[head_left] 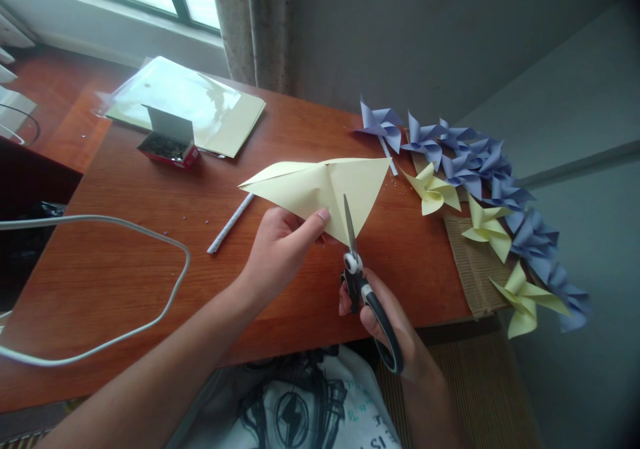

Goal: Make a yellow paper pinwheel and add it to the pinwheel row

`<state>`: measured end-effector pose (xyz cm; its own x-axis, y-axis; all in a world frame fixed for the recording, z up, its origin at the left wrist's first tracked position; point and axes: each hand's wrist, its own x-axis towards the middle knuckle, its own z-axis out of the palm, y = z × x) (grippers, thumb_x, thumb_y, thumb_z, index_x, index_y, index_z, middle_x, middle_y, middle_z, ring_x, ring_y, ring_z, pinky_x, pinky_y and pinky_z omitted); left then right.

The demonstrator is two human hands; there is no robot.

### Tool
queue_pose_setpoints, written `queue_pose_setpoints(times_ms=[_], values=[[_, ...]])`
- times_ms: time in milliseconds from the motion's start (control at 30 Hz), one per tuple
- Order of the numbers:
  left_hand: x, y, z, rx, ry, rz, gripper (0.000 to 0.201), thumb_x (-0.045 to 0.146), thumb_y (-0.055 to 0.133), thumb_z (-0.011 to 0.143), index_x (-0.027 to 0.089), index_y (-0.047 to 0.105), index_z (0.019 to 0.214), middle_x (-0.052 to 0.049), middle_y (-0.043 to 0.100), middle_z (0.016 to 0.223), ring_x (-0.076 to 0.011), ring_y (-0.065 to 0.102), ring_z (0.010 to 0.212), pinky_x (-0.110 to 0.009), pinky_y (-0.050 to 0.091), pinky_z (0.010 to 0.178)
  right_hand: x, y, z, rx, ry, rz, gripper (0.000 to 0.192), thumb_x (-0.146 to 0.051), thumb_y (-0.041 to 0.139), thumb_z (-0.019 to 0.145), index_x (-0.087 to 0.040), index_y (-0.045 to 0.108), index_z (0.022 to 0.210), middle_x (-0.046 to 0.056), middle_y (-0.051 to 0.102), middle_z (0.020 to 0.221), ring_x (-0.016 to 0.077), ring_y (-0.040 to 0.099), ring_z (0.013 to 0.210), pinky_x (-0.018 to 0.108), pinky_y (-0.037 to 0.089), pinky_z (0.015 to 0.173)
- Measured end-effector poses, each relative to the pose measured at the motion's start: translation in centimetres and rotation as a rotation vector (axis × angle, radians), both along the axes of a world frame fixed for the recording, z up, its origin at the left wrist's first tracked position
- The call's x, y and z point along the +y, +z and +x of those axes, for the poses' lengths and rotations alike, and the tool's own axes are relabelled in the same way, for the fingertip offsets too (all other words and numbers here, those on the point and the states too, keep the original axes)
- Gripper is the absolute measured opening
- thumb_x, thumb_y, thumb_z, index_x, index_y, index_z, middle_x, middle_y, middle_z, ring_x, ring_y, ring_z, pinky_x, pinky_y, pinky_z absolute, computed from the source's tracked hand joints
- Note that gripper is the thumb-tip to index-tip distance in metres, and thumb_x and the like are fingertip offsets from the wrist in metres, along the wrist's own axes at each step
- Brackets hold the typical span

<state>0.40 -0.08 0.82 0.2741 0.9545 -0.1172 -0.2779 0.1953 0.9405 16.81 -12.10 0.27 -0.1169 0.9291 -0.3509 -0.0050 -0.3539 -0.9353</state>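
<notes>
Fingers (pixel 305 225) pinching folded paper (pixel 320 185), scissors (pixel 363 285) cutting

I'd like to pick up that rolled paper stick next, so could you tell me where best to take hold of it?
Pinch the rolled paper stick at its middle, from above. It lies flat on the table, slanting away, bare on both sides, left of the left hand holding folded paper.

A wooden table (pixel 150 249) of reddish-brown colour carries the things. On it lie a small open box (pixel 169 143), a stack of pale yellow paper (pixel 220 119), a rolled paper stick (pixel 231 223), a white cable (pixel 125 225) and a row of paper pinwheels (pixel 480 169) at its right edge.
</notes>
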Motion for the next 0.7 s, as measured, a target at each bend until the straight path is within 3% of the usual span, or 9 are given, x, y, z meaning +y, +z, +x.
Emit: queue_pose_setpoints(times_ms=[700], values=[[-0.05,-0.03,-0.01,0.039,0.002,0.002,0.02,0.029,0.068,0.086,0.015,0.068,0.071,-0.002,0.07,0.065,-0.0149,0.063,0.061,-0.024,0.049,0.059,0.08,0.01,-0.14,0.002,-0.016,-0.027,0.053,-0.07,0.063,0.083,-0.021,0.055,0.102,0.004,0.055,0.087,0.0189,0.051,0.077,0.031,0.042,0.07]])
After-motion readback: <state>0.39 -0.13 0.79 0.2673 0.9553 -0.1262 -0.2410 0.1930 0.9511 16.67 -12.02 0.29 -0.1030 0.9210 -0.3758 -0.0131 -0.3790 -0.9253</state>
